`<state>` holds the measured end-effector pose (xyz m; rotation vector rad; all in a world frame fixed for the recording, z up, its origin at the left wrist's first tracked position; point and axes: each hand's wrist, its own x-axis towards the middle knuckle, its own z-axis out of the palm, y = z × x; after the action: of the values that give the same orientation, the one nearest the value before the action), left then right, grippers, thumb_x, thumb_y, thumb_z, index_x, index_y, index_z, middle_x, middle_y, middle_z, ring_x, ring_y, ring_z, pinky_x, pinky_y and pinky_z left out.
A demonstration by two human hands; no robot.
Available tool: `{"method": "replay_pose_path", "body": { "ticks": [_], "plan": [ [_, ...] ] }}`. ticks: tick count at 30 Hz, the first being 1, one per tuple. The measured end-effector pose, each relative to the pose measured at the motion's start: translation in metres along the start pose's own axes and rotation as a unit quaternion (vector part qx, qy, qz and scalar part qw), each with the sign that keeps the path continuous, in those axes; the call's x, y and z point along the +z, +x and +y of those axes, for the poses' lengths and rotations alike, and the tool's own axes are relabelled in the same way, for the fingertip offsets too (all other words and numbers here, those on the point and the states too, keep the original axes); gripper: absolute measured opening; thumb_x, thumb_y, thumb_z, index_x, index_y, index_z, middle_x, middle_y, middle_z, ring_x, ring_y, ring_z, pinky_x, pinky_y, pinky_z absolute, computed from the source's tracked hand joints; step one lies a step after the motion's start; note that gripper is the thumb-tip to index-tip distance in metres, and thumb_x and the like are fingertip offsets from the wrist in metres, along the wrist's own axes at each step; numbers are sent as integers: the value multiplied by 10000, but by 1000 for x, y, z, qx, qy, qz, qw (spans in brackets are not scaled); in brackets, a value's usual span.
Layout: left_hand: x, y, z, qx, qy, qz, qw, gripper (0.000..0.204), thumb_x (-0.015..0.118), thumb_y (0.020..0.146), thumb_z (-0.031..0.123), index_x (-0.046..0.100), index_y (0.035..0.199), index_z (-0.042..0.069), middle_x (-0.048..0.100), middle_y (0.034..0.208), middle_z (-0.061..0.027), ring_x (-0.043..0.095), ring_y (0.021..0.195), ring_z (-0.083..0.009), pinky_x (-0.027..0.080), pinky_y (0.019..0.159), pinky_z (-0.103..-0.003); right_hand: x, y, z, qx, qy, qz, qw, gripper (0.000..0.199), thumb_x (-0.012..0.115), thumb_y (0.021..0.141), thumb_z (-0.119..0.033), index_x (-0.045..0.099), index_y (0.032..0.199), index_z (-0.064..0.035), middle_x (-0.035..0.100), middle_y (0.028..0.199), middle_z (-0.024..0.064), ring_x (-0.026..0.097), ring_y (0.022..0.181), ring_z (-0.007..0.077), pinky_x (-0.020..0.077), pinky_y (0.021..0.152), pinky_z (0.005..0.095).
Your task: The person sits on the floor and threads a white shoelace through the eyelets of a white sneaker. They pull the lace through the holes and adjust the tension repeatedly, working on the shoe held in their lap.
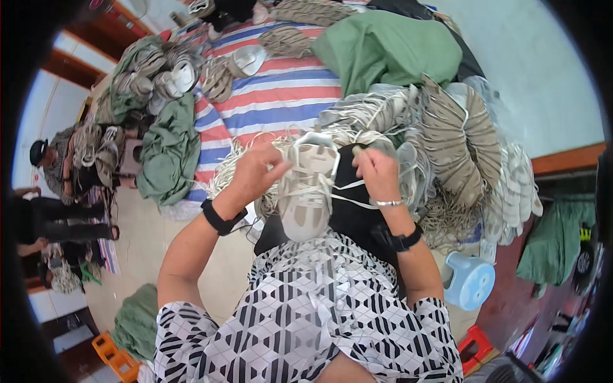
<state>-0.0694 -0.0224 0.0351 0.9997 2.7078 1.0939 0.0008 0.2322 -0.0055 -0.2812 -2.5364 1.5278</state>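
A white and pale grey shoe upper [311, 207] rests on my lap, toe end toward me, with white shoelaces [313, 184] crossing its front. At its left edge is my left hand [254, 173], fingers bent in and thumb against the upper. My right hand [378, 173] is raised just right of the upper, its fingertips pinched together on a lace. Two lace strands stretch from the eyelets toward that hand. Black cloth [351, 207] lies beneath the upper. A heap of loose white laces [236, 167] spreads beyond my left hand.
Bundled beige uppers [456, 134] are piled at the right, near a blue stool [469, 281]. Green sacking [389, 51] sits on the striped sheet [274, 96] ahead. More shoe parts [153, 73] fill the far left. Other people [54, 159] are at the left.
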Motion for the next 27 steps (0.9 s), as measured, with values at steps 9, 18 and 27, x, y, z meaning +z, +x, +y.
{"method": "replay_pose_path", "body": {
  "ticks": [9, 18, 27],
  "plan": [
    [18, -18, 2, -266, -415, -254, 832, 350, 564, 919, 315, 600, 689, 54, 522, 569, 26, 462, 463, -58, 371, 440, -207, 33, -22, -17, -45, -192, -159, 967, 163, 618, 780, -205, 592, 803, -46, 619, 784, 147, 617, 739, 337, 484, 646, 427],
    [10, -25, -51, -184, -722, 139, 653, 220, 485, 931, 204, 637, 926, 44, 400, 580, 56, 356, 493, -59, 346, 508, -203, 25, -20, -21, 188, 128, -171, 959, 70, 586, 840, -94, 579, 859, -27, 633, 730, 72, 561, 555, 117, 440, 490, 261],
    [-71, -34, -96, -207, -676, 454, 542, 281, 561, 928, 288, 612, 1060, 45, 564, 829, -19, 517, 774, -169, 459, 839, -344, -16, -28, -21, -71, -8, -298, 952, 320, 597, 864, -262, 665, 644, -39, 659, 774, 84, 612, 762, 183, 455, 695, 309]
  ]
}}
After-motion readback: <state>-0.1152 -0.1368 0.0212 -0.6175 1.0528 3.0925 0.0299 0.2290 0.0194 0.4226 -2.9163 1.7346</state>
